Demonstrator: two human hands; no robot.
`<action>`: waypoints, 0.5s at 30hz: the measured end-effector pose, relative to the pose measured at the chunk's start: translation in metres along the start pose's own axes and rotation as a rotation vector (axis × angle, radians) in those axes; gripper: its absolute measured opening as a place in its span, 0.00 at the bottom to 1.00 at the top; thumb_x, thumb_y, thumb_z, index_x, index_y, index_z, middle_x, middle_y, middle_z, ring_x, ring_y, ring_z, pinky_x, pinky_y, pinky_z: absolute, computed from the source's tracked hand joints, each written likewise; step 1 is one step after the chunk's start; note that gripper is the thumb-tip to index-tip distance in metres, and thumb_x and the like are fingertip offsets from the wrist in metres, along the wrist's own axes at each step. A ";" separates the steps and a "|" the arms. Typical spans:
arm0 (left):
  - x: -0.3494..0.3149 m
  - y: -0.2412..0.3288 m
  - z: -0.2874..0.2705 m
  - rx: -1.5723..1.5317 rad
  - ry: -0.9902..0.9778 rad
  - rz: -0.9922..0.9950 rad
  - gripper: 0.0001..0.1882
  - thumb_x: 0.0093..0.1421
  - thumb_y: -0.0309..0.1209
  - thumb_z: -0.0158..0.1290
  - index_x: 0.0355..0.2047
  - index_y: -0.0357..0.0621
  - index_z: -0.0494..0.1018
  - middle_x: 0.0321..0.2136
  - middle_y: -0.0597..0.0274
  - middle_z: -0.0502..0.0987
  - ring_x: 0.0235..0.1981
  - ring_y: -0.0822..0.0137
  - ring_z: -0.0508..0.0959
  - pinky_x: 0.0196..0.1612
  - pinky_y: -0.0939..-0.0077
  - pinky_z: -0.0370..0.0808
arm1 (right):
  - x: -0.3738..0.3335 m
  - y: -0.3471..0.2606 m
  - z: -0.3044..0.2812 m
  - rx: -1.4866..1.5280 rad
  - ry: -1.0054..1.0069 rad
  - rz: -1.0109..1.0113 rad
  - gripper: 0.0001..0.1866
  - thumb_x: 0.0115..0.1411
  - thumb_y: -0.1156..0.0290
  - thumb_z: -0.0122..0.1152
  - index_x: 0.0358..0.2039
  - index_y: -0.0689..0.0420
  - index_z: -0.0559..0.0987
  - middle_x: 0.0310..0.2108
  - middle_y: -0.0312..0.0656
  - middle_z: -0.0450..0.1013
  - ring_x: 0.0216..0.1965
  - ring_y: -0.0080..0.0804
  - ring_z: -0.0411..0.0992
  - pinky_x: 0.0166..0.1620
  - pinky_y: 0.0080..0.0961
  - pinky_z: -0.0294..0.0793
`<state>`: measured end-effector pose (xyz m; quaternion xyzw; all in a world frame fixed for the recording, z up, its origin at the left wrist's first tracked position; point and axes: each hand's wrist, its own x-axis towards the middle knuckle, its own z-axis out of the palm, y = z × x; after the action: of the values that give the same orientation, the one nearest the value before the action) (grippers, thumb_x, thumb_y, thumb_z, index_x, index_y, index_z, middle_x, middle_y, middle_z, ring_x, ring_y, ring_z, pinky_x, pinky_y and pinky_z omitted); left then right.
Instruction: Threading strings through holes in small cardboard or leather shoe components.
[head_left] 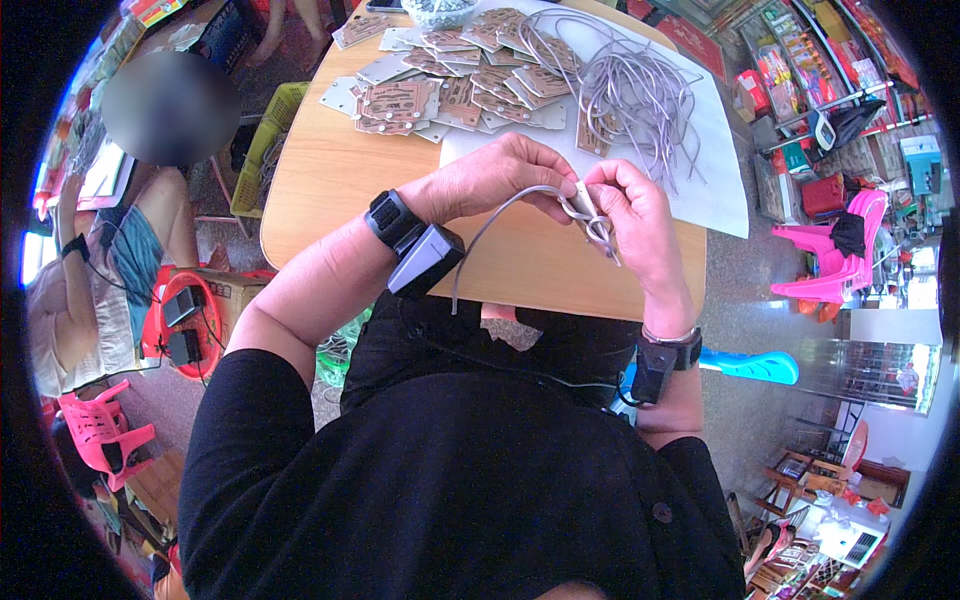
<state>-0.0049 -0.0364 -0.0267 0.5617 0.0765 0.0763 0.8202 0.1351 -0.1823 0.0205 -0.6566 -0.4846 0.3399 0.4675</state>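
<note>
Above the near part of the wooden table, my left hand and my right hand meet with bent fingers. Between them is a small pale card, seen nearly edge-on, with thin grey cord looped about it. My right hand grips the card from its side. The fingertips of my left hand pinch the cord by the card's upper end, and its loose tail hangs past my left wrist. Beyond my hands lies a heap of brown printed cards beside a tangled bundle of grey cord.
White sheeting covers the right of the table. A clear bowl of small pieces stands at the far edge. A yellow crate is left of the table, near another person. Pink chairs stand on the right.
</note>
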 end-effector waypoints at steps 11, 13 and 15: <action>-0.002 0.004 0.002 0.006 -0.013 -0.008 0.13 0.59 0.30 0.54 0.39 0.31 0.75 0.33 0.55 0.79 0.35 0.67 0.80 0.43 0.74 0.77 | 0.000 -0.003 -0.003 0.247 -0.152 0.095 0.04 0.64 0.74 0.50 0.35 0.60 0.73 0.28 0.32 0.73 0.28 0.15 0.69 0.29 0.13 0.68; -0.001 0.003 0.001 -0.006 -0.002 -0.011 0.13 0.59 0.31 0.54 0.38 0.31 0.75 0.33 0.55 0.79 0.35 0.67 0.80 0.43 0.74 0.77 | -0.001 0.000 -0.002 0.237 -0.104 0.042 0.04 0.63 0.75 0.51 0.36 0.60 0.73 0.29 0.33 0.73 0.29 0.16 0.71 0.31 0.13 0.69; -0.001 0.001 0.000 -0.015 0.008 -0.015 0.13 0.59 0.31 0.54 0.38 0.31 0.75 0.33 0.55 0.79 0.35 0.66 0.80 0.43 0.74 0.77 | 0.000 0.001 -0.001 0.228 -0.055 -0.011 0.04 0.62 0.76 0.52 0.37 0.61 0.73 0.30 0.34 0.74 0.30 0.17 0.72 0.33 0.14 0.71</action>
<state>-0.0055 -0.0361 -0.0256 0.5545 0.0833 0.0731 0.8248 0.1366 -0.1826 0.0199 -0.5869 -0.4592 0.4080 0.5275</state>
